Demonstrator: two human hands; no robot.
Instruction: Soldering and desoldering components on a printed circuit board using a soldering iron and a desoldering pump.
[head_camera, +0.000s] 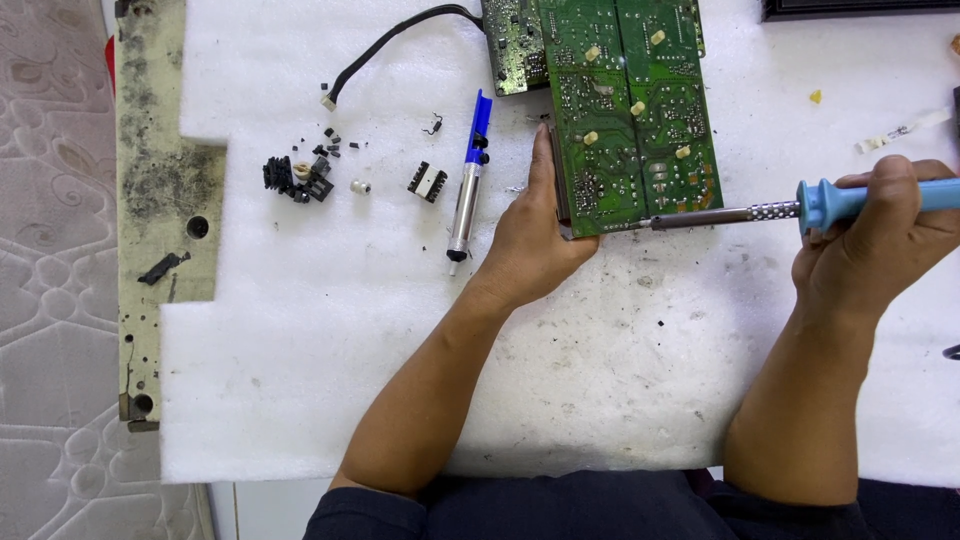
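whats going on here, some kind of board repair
A person is working on a green circuit board lying on white foam. The left hand steadies the board's edge. The right hand holds a blue-handled soldering iron, tip at the board's near edge. A desoldering pump and loose black parts lie to the left.

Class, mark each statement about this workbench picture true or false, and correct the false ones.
1. The right hand holds a blue-handled soldering iron. True.
2. The left hand grips the blue desoldering pump. False: it steadies the green circuit board; the pump lies on the white foam sheet, untouched.
3. The iron's tip meets the board's near edge. True.
4. The loose black parts lie to the right of the board. False: they lie to its left.
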